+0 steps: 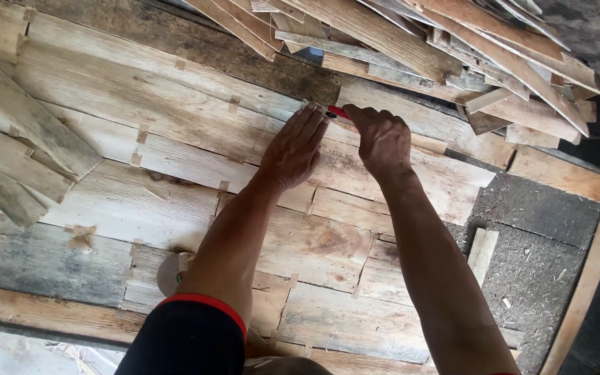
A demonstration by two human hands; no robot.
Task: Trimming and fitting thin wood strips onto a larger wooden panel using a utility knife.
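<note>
A roll of tape (pixel 173 272) lies near the left forearm on the tabletop (pixel 71 271) of joined veneer sheets (pixel 175 139). The left hand (pixel 293 149) presses flat, fingers spread, on a sheet; just right of it the right hand (pixel 383 139) is clenched around a red-handled tool (pixel 339 112) whose handle points far-left. A heap of loose strips (pixel 439 48) lies far right. No labels show.

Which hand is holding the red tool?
The right hand: its fingers are closed around the red tool, while the left hand lies flat and open on the veneer sheet.
</note>
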